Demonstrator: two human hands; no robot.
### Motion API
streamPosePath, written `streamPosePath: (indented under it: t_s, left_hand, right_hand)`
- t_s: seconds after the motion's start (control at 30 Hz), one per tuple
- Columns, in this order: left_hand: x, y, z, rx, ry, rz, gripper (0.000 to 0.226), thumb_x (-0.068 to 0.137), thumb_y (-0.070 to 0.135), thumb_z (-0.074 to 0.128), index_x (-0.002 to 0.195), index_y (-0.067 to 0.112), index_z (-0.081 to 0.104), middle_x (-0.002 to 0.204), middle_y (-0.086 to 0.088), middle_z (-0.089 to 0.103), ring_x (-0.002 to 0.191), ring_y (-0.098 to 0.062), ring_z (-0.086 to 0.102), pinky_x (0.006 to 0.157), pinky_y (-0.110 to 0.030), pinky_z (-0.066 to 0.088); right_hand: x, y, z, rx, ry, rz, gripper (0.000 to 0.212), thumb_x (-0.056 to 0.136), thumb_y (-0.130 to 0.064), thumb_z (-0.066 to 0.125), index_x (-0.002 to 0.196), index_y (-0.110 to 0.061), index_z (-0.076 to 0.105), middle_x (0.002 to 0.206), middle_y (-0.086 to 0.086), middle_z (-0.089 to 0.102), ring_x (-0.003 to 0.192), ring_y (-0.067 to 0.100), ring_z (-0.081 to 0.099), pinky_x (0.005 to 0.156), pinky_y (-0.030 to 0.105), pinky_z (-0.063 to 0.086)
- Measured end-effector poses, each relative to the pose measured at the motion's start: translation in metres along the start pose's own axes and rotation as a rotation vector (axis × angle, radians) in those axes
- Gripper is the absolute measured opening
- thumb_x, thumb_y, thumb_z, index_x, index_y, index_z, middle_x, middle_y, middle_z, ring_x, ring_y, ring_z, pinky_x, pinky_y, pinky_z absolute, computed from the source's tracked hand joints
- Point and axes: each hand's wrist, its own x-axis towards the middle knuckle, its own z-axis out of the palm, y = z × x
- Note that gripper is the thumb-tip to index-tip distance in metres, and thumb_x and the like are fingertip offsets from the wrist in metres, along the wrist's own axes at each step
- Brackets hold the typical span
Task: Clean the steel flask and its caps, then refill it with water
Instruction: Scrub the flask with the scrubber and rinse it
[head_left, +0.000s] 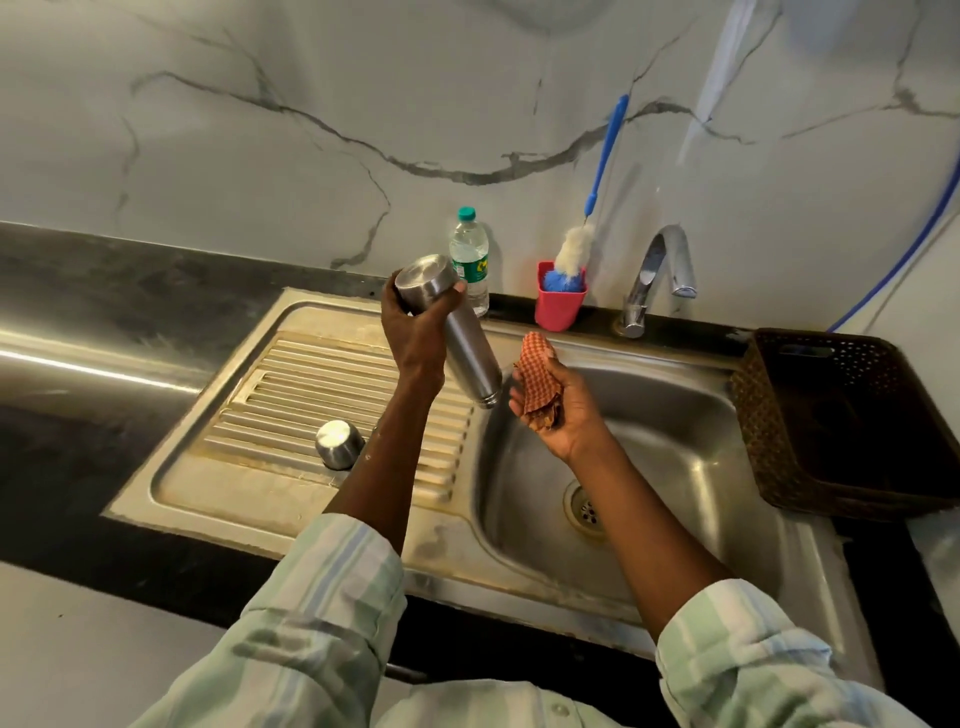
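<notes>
My left hand grips the steel flask near its base and holds it upside down, tilted, with its mouth over the left rim of the sink basin. My right hand holds a red checked scrub cloth just right of the flask's mouth, not touching it. A steel cap lies upside down on the ribbed drainboard. A clear water bottle with a green cap stands at the back of the sink.
A pink cup holding a blue-handled bottle brush stands by the wall. The tap is to its right, with no water running. A brown woven basket sits right of the basin. Dark countertop stretches left.
</notes>
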Motion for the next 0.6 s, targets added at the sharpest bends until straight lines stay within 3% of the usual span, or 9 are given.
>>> streamPosePath:
  t_s: [0.1,0.2,0.27,0.4,0.5,0.6]
  left_hand:
    - [0.007,0.000,-0.015,-0.159,0.200,-0.143,0.055,0.075,0.021,0.084,0.120,0.011,0.053,0.108,-0.002,0.061,0.099,-0.018,0.062,0.076,-0.023,0.055]
    - [0.018,-0.003,-0.033,-0.277,0.364,-0.217,0.058,0.075,0.028,0.085,0.120,0.011,0.053,0.110,-0.003,0.061,0.102,-0.018,0.062,0.090,-0.031,0.055]
    - [0.023,-0.003,-0.041,-0.274,0.400,-0.198,0.063,0.073,0.029,0.087,0.122,0.010,0.052,0.116,-0.007,0.061,0.105,-0.022,0.063,0.092,-0.033,0.055]
    - [0.026,0.002,-0.039,-0.075,0.291,-0.039,0.075,0.072,0.025,0.087,0.132,0.011,0.046,0.122,-0.007,0.059,0.109,-0.023,0.062,0.095,-0.036,0.055]
    - [0.026,0.002,-0.035,0.057,0.193,0.071,0.079,0.072,0.025,0.088,0.136,0.015,0.043,0.127,-0.006,0.057,0.115,-0.022,0.059,0.095,-0.031,0.054]
    - [0.030,-0.002,-0.038,0.135,0.147,0.143,0.086,0.068,0.033,0.089,0.138,0.015,0.043,0.131,-0.007,0.057,0.118,-0.023,0.058,0.096,-0.033,0.054]
  right_hand:
    - [0.003,0.000,-0.001,0.048,0.025,-0.078,0.039,0.093,-0.026,0.055,0.126,-0.006,0.056,0.090,0.009,0.066,0.073,0.019,0.064,0.059,0.027,0.056]
    - [0.007,-0.007,-0.007,0.034,0.053,-0.125,0.042,0.092,-0.023,0.059,0.130,-0.008,0.054,0.097,0.011,0.066,0.080,0.022,0.065,0.062,0.031,0.057]
    - [0.007,-0.007,-0.007,-0.027,0.039,-0.100,0.042,0.092,-0.024,0.058,0.131,-0.008,0.053,0.099,0.012,0.067,0.082,0.022,0.065,0.064,0.032,0.057]
    - [0.008,0.007,0.006,-0.149,0.031,-0.037,0.047,0.093,-0.026,0.056,0.135,-0.005,0.051,0.099,0.013,0.067,0.076,0.022,0.066,0.061,0.031,0.058]
    - [0.011,0.017,0.017,-0.223,0.010,0.006,0.041,0.095,-0.025,0.053,0.133,-0.009,0.051,0.102,0.012,0.067,0.071,0.021,0.069,0.063,0.033,0.058]
    - [0.013,0.025,0.025,-0.261,-0.012,0.021,0.037,0.096,-0.023,0.054,0.131,-0.012,0.052,0.101,0.010,0.068,0.078,0.024,0.067,0.067,0.035,0.056]
